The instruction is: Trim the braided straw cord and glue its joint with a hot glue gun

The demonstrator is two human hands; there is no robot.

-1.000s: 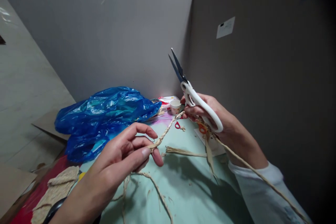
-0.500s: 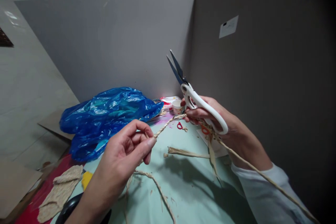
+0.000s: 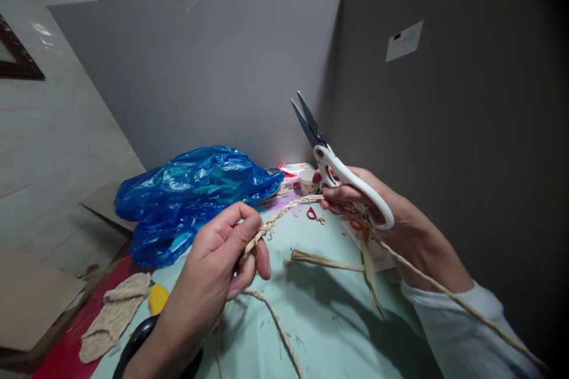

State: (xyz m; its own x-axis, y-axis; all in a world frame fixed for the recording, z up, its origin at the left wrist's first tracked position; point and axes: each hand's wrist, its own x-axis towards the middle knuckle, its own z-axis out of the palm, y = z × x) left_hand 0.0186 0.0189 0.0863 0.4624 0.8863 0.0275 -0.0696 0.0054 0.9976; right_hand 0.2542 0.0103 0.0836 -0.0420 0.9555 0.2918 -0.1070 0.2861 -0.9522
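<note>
A braided straw cord [image 3: 284, 211] runs between my two hands. My left hand [image 3: 233, 249] pinches it between thumb and fingers. In my right hand [image 3: 355, 192] are white-handled pruning snips [image 3: 328, 157], blades slightly apart and pointing up and away, clear of the cord. The same hand's fingers also grip the cord, and a length [image 3: 444, 290] trails from it past my right sleeve. Loose flat straw strips [image 3: 367, 272] hang under my right hand. More cord [image 3: 278, 320] droops below my left hand.
A blue plastic bag [image 3: 195, 189] lies at the back left, beside a paper cup [image 3: 306, 182]. Small red-handled scissors [image 3: 312, 213] and a straw bundle [image 3: 324, 260] lie on the pale green table [image 3: 262, 352]. A woven straw piece [image 3: 115, 317] is at left. Grey panels [image 3: 213, 71] stand behind.
My left hand has turned and closed further over the cord, with a small frayed bit now showing beside it. The whole view has shifted slightly; my right hand keeps the snips and cord.
</note>
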